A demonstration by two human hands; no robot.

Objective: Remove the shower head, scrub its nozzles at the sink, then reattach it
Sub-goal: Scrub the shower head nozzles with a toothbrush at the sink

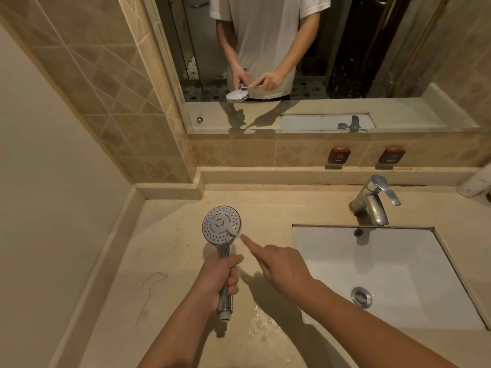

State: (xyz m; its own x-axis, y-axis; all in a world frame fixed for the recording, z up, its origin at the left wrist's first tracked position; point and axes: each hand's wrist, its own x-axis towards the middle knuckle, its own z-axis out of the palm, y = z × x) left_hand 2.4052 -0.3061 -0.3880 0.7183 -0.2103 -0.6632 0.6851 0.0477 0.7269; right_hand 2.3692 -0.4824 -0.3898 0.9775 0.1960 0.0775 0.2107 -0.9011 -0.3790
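Note:
The chrome shower head [221, 226] is off its hose and held above the beige counter, left of the sink, with its round nozzle face turned up toward me. My left hand [222, 277] grips its handle. My right hand [280, 264] holds a small white toothbrush [233, 231], index finger stretched along its handle. The brush head lies on the lower right rim of the nozzle face. Most of the brush handle is hidden under my finger.
A white basin [377, 264] with a metal drain [361, 295] is set in the counter [164, 248] at right, below a chrome tap [376, 200]. Water drops [259, 326] lie on the counter near my left wrist. A mirror [345, 62] fills the wall ahead.

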